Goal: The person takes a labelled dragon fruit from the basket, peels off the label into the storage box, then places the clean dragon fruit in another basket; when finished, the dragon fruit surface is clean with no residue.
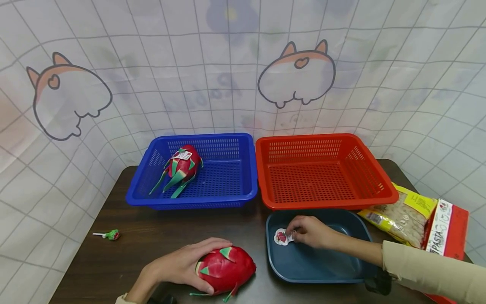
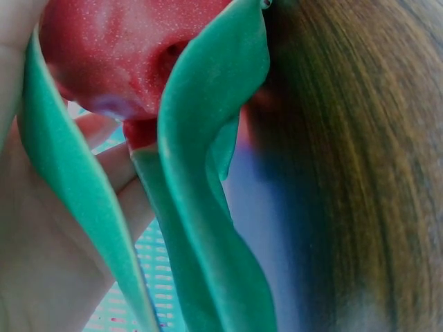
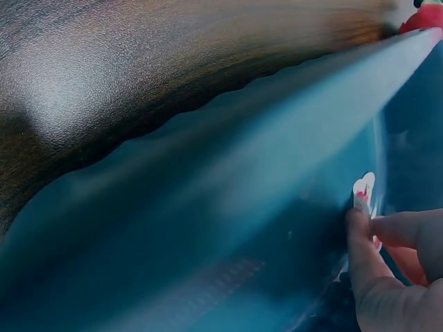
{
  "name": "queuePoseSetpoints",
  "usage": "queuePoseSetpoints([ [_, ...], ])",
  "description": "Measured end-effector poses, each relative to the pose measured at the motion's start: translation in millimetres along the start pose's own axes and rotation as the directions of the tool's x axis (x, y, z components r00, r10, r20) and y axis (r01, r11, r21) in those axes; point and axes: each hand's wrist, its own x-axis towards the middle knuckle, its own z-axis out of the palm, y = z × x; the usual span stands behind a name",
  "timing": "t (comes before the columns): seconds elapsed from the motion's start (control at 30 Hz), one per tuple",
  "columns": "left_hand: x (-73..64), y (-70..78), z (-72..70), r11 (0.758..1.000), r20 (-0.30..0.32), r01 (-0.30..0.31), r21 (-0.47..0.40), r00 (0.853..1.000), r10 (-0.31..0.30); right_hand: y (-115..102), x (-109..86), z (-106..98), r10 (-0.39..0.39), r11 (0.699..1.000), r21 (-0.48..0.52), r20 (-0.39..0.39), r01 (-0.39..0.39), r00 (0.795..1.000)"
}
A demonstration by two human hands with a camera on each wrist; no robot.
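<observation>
My left hand (image 1: 186, 264) grips a red toy dragon fruit (image 1: 232, 270) on the table, fingers over its top and thumb at its near side. In the left wrist view, its long green leaves (image 2: 201, 152) hang past the palm. Inside a dark blue tray (image 1: 322, 270), my right hand (image 1: 313, 231) pinches a white sticker (image 1: 281, 237) printed with a red fruit. The right wrist view shows thumb and finger on the sticker (image 3: 363, 188), whose lower part they hide. Another dragon fruit (image 1: 186, 162), bearing a white label, lies in the blue basket (image 1: 224, 177).
Beside the blue basket stands a red basket (image 1: 307, 181), behind the tray. To the right lie a yellow-and-clear bag of dry food (image 1: 402, 215) and a red box marked PASTA (image 1: 448, 230). A green-wrapped lollipop (image 1: 112, 234) lies at the table's left.
</observation>
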Motion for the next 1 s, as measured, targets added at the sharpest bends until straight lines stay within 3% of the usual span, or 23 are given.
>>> queuePoseSetpoints([
  [0.17, 0.6, -0.3, -1.1, 1.000, 0.002, -0.003, -0.015, 1.000, 0.003, -3, 1.0, -3, 0.013, 0.997, -0.081, 0.002, -0.013, 1.000],
  [0.33, 0.8, -0.4, -1.7, 1.000, 0.001, -0.007, -0.011, 1.000, 0.007, -10, 1.6, -5, 0.071, 0.997, -0.034, 0.071, -0.068, 0.995],
  [0.43, 0.7, -0.2, -1.5, 1.000, 0.001, -0.007, -0.006, 1.000, 0.007, -12, 0.6, -4, 0.089, 0.995, -0.062, 0.092, -0.084, 0.992],
  [0.63, 0.2, -0.5, -1.0, 1.000, 0.001, 0.000, -0.004, 1.000, 0.000, -13, -2.8, 0, 0.132, 0.972, -0.205, 0.058, -0.117, 0.990],
  [1.0, -1.3, 0.3, -1.0, 1.000, -0.001, 0.000, 0.006, 1.000, 0.000, -13, -7.0, 1, 0.126, 0.969, -0.218, 0.036, -0.115, 0.991],
])
